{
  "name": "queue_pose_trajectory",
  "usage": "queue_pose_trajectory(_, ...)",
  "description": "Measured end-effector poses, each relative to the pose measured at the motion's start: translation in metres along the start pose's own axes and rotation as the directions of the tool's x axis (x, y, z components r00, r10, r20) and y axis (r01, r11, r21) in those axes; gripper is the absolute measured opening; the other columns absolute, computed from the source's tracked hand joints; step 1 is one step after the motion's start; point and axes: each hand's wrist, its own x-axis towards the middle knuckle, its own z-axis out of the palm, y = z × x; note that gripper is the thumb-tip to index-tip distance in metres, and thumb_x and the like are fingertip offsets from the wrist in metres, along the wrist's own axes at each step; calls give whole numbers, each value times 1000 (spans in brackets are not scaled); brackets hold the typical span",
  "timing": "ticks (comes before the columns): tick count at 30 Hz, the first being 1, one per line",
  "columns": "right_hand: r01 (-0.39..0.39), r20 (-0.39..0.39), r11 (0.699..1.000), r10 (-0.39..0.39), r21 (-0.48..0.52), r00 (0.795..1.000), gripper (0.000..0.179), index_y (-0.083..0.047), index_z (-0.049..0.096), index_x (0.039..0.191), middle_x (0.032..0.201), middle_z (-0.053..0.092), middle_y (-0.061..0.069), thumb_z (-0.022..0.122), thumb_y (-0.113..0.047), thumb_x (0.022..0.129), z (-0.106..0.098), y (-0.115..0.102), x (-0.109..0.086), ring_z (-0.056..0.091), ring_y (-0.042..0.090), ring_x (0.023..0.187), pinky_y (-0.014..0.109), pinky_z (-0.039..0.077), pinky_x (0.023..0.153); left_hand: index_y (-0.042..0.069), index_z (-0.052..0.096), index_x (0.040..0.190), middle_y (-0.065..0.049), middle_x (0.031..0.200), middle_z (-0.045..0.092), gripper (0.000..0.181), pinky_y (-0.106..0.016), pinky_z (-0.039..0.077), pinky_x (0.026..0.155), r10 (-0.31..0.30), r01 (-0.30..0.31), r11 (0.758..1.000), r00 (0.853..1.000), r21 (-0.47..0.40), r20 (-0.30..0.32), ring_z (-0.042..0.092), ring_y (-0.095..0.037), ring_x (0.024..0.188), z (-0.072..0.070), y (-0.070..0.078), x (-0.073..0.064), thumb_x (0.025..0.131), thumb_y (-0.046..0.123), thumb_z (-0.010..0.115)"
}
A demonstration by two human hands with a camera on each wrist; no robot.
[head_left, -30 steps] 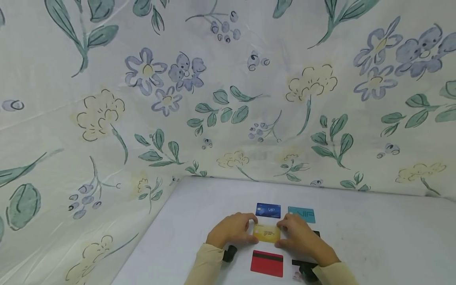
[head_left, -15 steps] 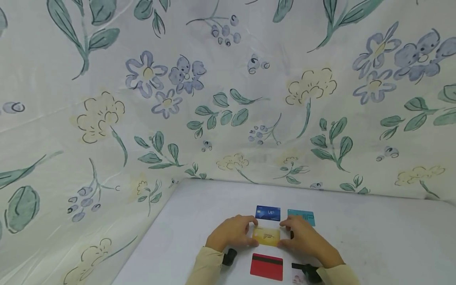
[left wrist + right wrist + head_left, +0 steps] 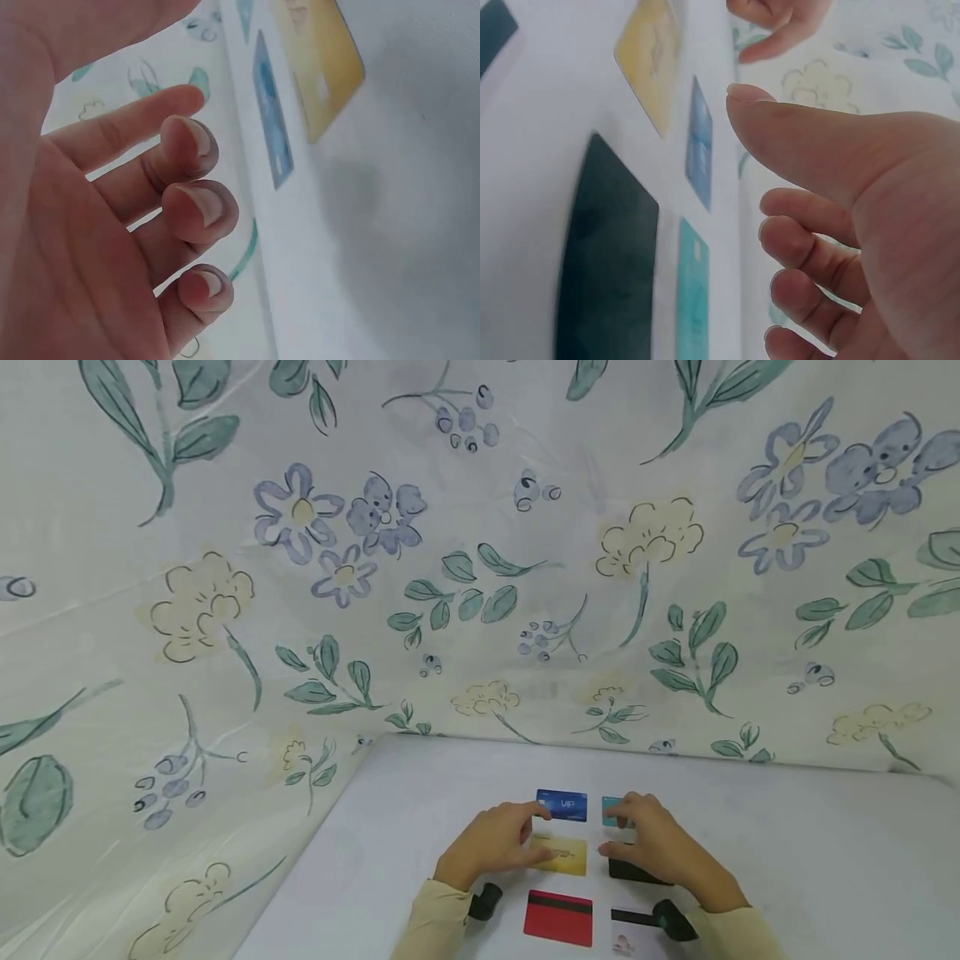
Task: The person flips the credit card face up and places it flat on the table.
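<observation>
A yellow card (image 3: 570, 858) lies flat on the white table, partly covered in the head view by the thumb of my left hand (image 3: 491, 842). That hand hovers with relaxed fingers, and the left wrist view shows nothing in its grasp. Above the yellow card is a blue VIP card (image 3: 567, 807), with my left index fingertip over its corner. My right hand (image 3: 663, 843) is raised over a teal card (image 3: 608, 811) and a black card (image 3: 633, 870), hiding parts of both. Its fingers are loosely bent around nothing, apart from the cards in the right wrist view (image 3: 697, 277).
Nearer me lie a red card (image 3: 558, 927) with a dark stripe and a white card (image 3: 628, 939) with a black stripe, partly covered by the right wrist's black device (image 3: 673, 920). Behind the table (image 3: 810, 860) hangs a floral cloth (image 3: 555, 610).
Both hands have come away from the yellow card's sides. The right hand has moved right and up, uncovering more of the black card; the left has risen slightly. The yellow card keeps its place.
</observation>
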Motion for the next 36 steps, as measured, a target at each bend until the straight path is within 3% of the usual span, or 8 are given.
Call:
queue_pose_trajectory(10, -46, -29, 998, 47, 31, 998, 55, -4, 70, 129, 98, 60, 2, 86, -33, 84, -23, 9, -14, 51, 22, 102, 43, 52, 89, 15, 68, 132, 9, 68, 47, 53, -22, 33, 53, 21, -21, 1000, 999, -18, -34, 44, -4, 61, 2, 23, 13, 89, 44, 78)
queue_pose_trajectory(17, -22, -57, 1000, 22, 9, 998, 52, -5, 71, 126, 96, 57, 1, 86, -31, 84, -31, 21, -23, 52, 24, 102, 42, 51, 86, 14, 69, 130, 9, 69, 48, 51, -21, 33, 52, 51, -52, 999, 998, -12, -42, 43, -3, 60, 8, 40, 20, 90, 45, 77)
queue_pose_trajectory(23, -65, -51, 998, 66, 12, 997, 55, -5, 70, 126, 97, 58, 0, 87, -34, 83, -34, 31, -31, 52, 22, 100, 38, 51, 82, 15, 69, 129, 8, 70, 48, 50, -23, 32, 50, 59, -60, 998, 998, -33, -37, 43, -4, 59, 16, 51, 26, 89, 43, 77)
queue_pose_trajectory(30, -74, -33, 997, 75, 21, 997, 55, -5, 70, 125, 97, 60, 0, 87, -33, 81, -33, 43, -36, 52, 21, 98, 38, 49, 82, 16, 69, 129, 9, 71, 52, 52, -22, 37, 52, 36, -37, 999, 999, -23, -14, 46, -4, 62, 29, 55, 32, 88, 45, 79)
queue_pose_trajectory(36, -68, -15, 997, 68, 22, 998, 58, -3, 70, 125, 97, 60, 0, 90, -32, 78, -29, 51, -34, 52, 20, 97, 39, 48, 83, 17, 69, 128, 9, 81, 59, 51, -21, 43, 60, 35, -34, 999, 999, 26, -18, 49, -4, 70, 32, 56, 33, 87, 45, 81)
